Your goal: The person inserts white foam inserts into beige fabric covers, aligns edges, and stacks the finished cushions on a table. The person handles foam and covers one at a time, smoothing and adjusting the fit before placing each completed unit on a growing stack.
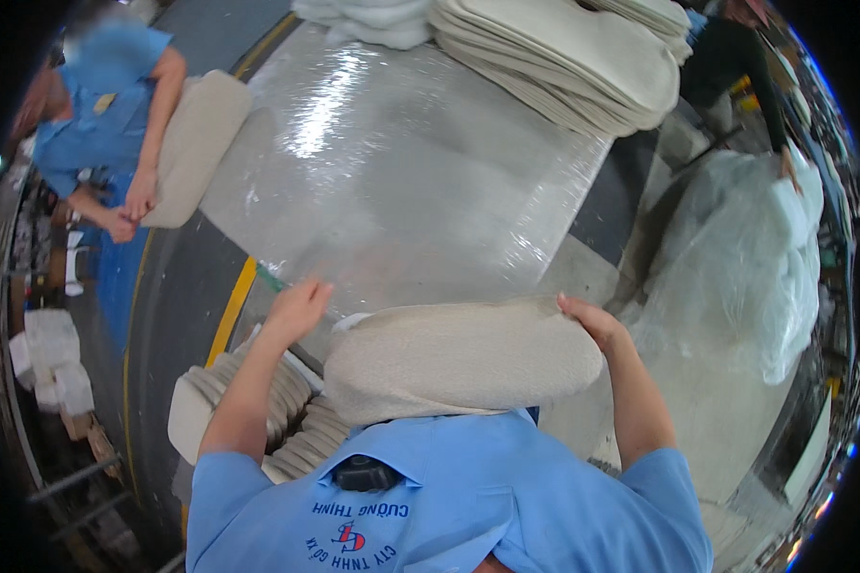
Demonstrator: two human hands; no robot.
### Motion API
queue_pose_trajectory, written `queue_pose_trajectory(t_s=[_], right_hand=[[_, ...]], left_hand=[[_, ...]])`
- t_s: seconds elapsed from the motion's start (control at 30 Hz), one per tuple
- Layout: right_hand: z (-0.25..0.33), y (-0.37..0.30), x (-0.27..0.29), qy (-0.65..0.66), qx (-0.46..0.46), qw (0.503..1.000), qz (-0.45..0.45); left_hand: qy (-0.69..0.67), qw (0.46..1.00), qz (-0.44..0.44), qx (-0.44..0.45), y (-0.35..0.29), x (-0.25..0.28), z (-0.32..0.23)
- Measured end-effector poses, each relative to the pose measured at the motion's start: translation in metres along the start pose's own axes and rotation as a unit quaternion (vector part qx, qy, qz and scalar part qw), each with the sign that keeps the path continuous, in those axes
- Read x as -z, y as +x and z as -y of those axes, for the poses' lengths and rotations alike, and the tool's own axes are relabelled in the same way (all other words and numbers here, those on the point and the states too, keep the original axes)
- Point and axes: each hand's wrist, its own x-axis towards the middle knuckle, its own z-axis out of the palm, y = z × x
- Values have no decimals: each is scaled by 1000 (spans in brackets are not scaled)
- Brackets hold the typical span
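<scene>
A long beige fabric cushion [463,363] with rounded ends lies crosswise against my body. A bit of white padding [352,322] shows at its far left corner. My right hand [594,323] is closed on the cushion's far right corner, thumb on the near side and some fingers hidden. Off the left end, my left hand [301,307] is raised apart from the cushion. Its fingers are slightly blurred and look loosely open, with nothing visible in them.
Ahead stands a broad surface wrapped in clear plastic [392,201], bearing a stack of beige cushions [564,57] and white padding [377,14]. More cushions [248,392] sit by my left arm. A large clear plastic bag [736,277] is at right. Co-workers stand far left and far right.
</scene>
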Motion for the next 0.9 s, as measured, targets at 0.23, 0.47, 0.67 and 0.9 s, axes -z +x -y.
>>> queue_pose_trajectory(t_s=[0.23,0.47,0.67,0.9], right_hand=[[-19,-30,-23,-63,80,994,31],[-9,-48,-74,124,349,928,37],[-83,-1,-121,207,367,906,30],[-97,5,-154,147,442,885,15]], left_hand=[[-510,840,186,-24,-117,-140,58],[-785,536,196,-241,-48,-97,-7],[-718,656,30,-229,-59,4,-112],[-244,918,-75,-302,-89,40,-179]])
